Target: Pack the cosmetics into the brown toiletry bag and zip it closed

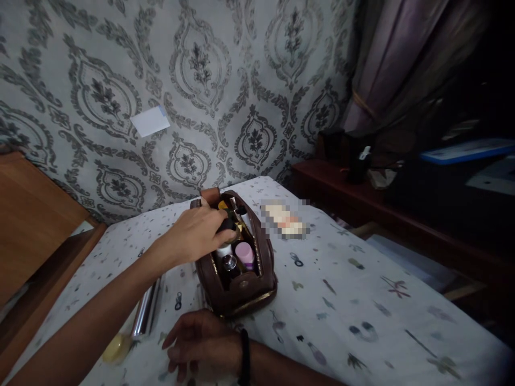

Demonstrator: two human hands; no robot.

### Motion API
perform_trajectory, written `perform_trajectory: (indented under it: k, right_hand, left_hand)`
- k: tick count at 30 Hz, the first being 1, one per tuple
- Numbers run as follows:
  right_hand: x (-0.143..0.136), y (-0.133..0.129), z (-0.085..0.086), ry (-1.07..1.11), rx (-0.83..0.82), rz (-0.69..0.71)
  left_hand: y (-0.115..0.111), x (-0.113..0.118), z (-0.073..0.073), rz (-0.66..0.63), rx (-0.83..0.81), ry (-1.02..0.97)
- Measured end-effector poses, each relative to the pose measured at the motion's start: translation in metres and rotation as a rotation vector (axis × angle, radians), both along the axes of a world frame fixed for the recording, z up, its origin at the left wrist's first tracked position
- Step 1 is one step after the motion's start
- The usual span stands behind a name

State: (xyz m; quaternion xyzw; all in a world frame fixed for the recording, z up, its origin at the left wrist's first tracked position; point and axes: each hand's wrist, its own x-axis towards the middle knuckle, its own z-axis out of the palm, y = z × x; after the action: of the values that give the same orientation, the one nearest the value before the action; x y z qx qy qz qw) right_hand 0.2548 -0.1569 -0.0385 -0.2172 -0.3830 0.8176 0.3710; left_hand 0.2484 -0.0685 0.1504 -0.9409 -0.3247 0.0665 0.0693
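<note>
A brown leather toiletry bag [211, 284] stands unzipped on the bedsheet, packed with several bottles. My left hand [197, 230] reaches in over its left side, thumb and fingers closed about a black-capped bottle [228, 228] whose lower part is hidden. Close by inside are a pink-capped bottle [244, 254] and a bottle with a clear round cap [229, 262]. In front of the bag my right hand [205, 340], a black band at its wrist, hangs loosely with fingers apart and nothing in them. Left of it lie a shiny silver tube [144, 311] and a blurred yellowish round object [116, 348].
A pixelated object [285, 220] lies right of the bag on the patterned sheet [341, 321]. Wooden furniture [40, 225] borders the left. A dark red shelf [322, 179] with things on it runs along the right, and a patterned wall [201, 96] rises behind.
</note>
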Motion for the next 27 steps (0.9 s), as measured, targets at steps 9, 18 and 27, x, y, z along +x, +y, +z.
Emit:
perform_trajectory:
  k: [9, 18, 27]
  right_hand:
    - [-0.002, 0.001, -0.006, 0.039, 0.021, 0.002]
    - [-0.002, 0.001, -0.007, 0.03, 0.017, 0.005]
    - [-0.002, 0.0, -0.006, 0.023, 0.013, -0.006]
  left_hand:
    - [-0.001, 0.008, -0.008, -0.051, 0.123, 0.022]
    - [0.009, 0.008, -0.006, -0.028, 0.008, 0.013]
    - [0.025, 0.006, -0.023, -0.159, -0.103, -0.108]
